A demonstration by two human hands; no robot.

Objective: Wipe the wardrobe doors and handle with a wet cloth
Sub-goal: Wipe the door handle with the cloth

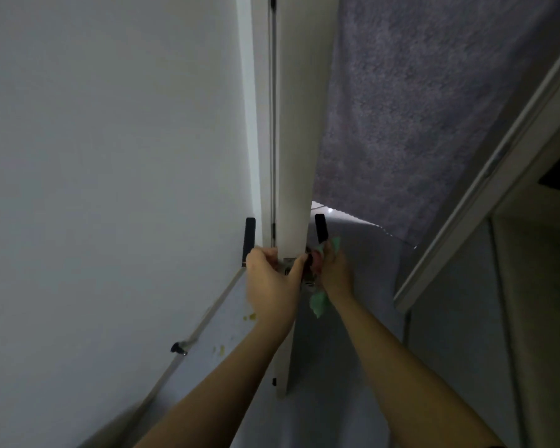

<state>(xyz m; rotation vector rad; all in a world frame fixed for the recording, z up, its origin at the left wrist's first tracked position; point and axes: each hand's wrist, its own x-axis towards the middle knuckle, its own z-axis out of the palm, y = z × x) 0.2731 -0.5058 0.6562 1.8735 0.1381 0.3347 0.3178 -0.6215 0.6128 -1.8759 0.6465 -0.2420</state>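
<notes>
Head view: left hand (272, 282) grips door (293, 156) edge; right hand (335, 273) apparently clutches green cloth (319, 302).

One camera only, worn on my head. It looks forward and down along both forearms, sighting nearly edge-on at the white door (293, 156), close enough that the door edge fills the frame's centre. My hands (274, 279) sit just below mid-frame. The wide lens bends the wall (110, 156) on my left and the floor (353, 367) below.
</notes>
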